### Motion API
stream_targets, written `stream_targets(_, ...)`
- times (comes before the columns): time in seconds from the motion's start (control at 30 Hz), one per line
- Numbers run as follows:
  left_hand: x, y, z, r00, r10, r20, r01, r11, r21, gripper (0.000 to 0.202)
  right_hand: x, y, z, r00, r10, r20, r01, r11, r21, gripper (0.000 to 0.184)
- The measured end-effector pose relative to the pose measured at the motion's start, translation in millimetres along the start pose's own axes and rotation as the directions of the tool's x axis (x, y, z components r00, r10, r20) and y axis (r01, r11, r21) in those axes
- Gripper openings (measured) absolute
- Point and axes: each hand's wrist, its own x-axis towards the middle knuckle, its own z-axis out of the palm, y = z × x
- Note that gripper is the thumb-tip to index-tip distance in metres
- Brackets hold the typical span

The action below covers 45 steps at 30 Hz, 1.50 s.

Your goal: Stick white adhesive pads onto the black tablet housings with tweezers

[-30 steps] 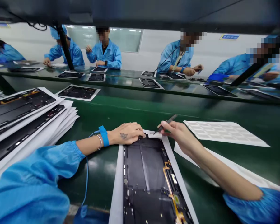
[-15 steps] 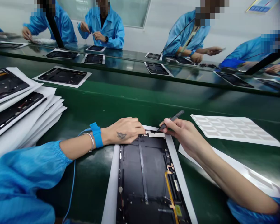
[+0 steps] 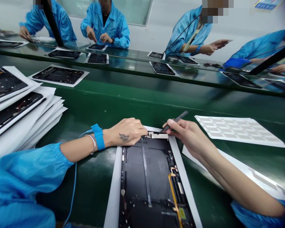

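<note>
Your left hand (image 3: 125,133), with a blue wrist strap (image 3: 98,136) and a thin silver bangle (image 3: 93,142) above it, lies with its fingers curled down over the top edge of the flat black electronic panel (image 3: 144,177), so that grip is pressing on the panel and pinching nothing you can see. Your right hand (image 3: 184,134) has its grip pinched on slim black tweezers (image 3: 175,121), their tips at the small white strip (image 3: 159,136) along the panel's top edge. The panel, with a gold flex cable (image 3: 173,190) down its right side, lies on a white backing sheet (image 3: 114,190) on the green desk (image 3: 133,107), directly in front of you. To your left sits a fanned stack of similar panels on white sheets (image 3: 16,107), and to your right a white sheet of pale labels (image 3: 237,130) lies beside the panel, with co-workers in blue smocks (image 3: 104,25) working across the far bench
</note>
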Motion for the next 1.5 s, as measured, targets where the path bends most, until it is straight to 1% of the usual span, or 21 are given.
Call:
stream_targets(0.13,0.1,0.2,-0.1,1.000,0.006,-0.003,-0.006,1.000,0.007,0.023,-0.3,0.3,-0.3,1.000,0.008,-0.006,-0.007,1.000,0.003,0.049)
stream_targets(0.3,0.1,0.3,0.3,1.000,0.010,-0.008,-0.010,1.000,0.010,0.023,-0.3,0.9,-1.0,1.000,-0.014,-0.001,0.014,1.000,-0.022,0.047)
stream_targets(0.43,0.0,0.1,1.0,1.000,0.006,-0.009,-0.006,1.000,0.013,0.023,-0.4,1.0,-1.5,1.000,0.000,-0.003,0.000,1.000,-0.004,0.044)
stream_targets(0.7,0.7,-0.2,0.9,0.999,0.016,-0.033,-0.016,1.000,0.001,0.022,-1.6,-2.1,-0.6,1.000,0.012,-0.008,-0.012,1.000,-0.007,0.048)
stream_targets(0.9,1.6,0.5,-0.8,1.000,0.009,0.002,-0.009,1.000,0.020,0.022,0.1,-1.4,-1.4,1.000,-0.004,0.005,0.004,0.999,-0.046,0.049)
stream_targets(1.13,1.3,1.2,-1.6,1.000,0.003,-0.013,-0.003,1.000,0.001,0.023,0.8,-1.6,-0.3,1.000,-0.004,-0.014,0.004,1.000,-0.022,0.051)
stream_targets(1.5,1.3,0.8,-1.6,1.000,0.011,-0.010,-0.011,1.000,0.007,0.024,0.4,-2.7,0.4,1.000,-0.008,-0.004,0.008,1.000,-0.029,0.050)
